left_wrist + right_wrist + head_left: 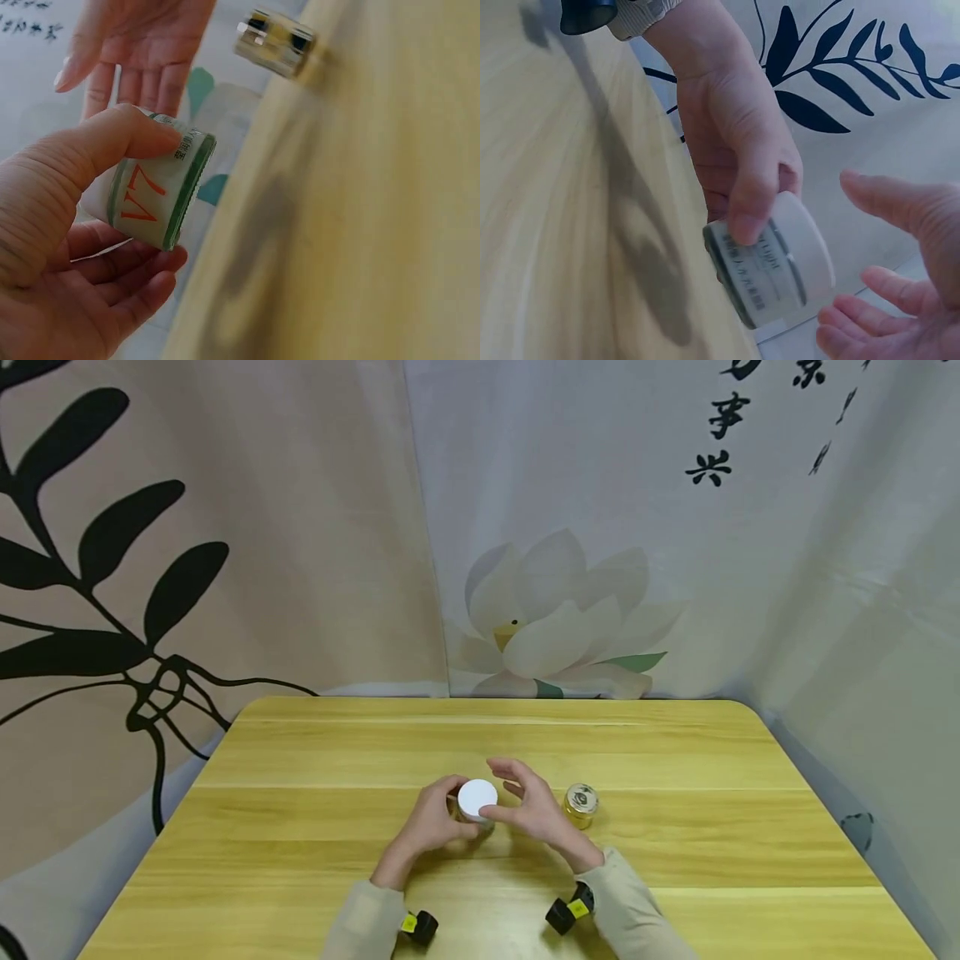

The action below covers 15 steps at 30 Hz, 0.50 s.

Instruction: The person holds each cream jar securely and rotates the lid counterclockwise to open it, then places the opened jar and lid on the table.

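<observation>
Behind everything hangs a printed curtain [330, 518], beyond the far edge of the wooden table [270, 827]. Over the middle of that table two hands face each other: the left hand [438, 817] holds a white-lidded jar [754, 277], thumb pressed on the label, while the right hand [536, 806] is spread fairly wide and holds nothing, its thumb and fingertips just beside the lid [476, 797]; whether any of them touches it I cannot tell. The jar has its lid uppermost and seems to be held off the wood. The bigger risk, as I judge it, is a slip: the wall looks smooth and the left thumb bears on only a small patch of it, so a push or twist from the right could spin the jar in that grip or drop it. A lesser one is the small gold jar [581, 808], upright just to the right of the right wrist, in the way of any outward swing that could knock it over
</observation>
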Each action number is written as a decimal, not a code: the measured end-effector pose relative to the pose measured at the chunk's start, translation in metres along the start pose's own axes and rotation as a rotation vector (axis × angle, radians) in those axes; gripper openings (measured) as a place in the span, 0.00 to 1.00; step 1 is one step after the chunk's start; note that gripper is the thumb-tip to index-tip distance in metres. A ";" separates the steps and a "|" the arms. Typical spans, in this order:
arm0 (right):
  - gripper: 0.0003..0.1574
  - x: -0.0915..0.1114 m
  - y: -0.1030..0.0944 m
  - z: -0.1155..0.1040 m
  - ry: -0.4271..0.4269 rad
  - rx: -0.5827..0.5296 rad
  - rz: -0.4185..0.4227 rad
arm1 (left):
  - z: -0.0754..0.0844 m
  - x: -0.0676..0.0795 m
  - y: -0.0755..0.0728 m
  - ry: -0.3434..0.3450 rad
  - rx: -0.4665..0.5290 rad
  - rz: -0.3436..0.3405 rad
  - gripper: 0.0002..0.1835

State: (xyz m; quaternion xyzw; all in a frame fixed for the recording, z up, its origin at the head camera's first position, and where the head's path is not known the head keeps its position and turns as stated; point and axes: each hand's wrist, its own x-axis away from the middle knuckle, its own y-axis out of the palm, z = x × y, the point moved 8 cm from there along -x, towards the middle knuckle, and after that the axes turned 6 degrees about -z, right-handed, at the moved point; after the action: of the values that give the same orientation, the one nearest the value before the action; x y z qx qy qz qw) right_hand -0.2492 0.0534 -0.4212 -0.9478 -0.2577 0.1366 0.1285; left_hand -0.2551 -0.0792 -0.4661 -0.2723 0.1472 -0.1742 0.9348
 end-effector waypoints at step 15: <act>0.39 0.000 -0.009 -0.005 -0.045 0.031 0.069 | 0.031 -0.006 -0.012 0.044 0.120 0.043 0.28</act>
State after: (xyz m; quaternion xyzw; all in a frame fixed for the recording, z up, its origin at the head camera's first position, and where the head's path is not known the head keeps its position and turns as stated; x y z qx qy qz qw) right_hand -0.2510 0.0599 -0.4137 -0.9509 -0.2254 0.1661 0.1323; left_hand -0.2522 -0.0719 -0.4329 -0.2087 0.1627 -0.1683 0.9496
